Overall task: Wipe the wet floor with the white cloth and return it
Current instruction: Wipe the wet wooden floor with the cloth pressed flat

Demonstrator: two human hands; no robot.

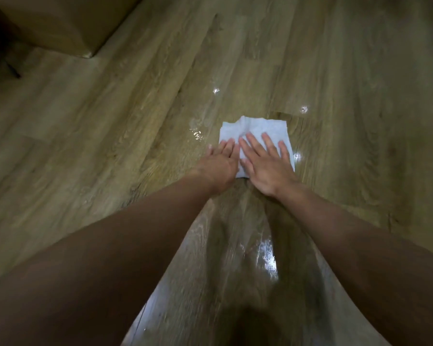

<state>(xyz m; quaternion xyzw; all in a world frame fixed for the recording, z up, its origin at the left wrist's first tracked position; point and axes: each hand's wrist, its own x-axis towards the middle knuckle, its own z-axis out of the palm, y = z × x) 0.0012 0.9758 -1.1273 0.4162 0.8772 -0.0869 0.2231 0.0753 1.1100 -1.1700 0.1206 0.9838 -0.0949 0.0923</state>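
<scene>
A folded white cloth lies flat on the wooden plank floor. Both palms press down on it with the fingers spread. My left hand covers its left near edge, with the thumb off the cloth on the floor. My right hand lies across its middle and right side. Shiny water patches sit just left of the cloth, with small drops beyond it. A broad wet streak glistens between my forearms.
A brown box-like piece of furniture stands at the far left corner, with a dark leg beside it. Wooden floor stretches all around the cloth.
</scene>
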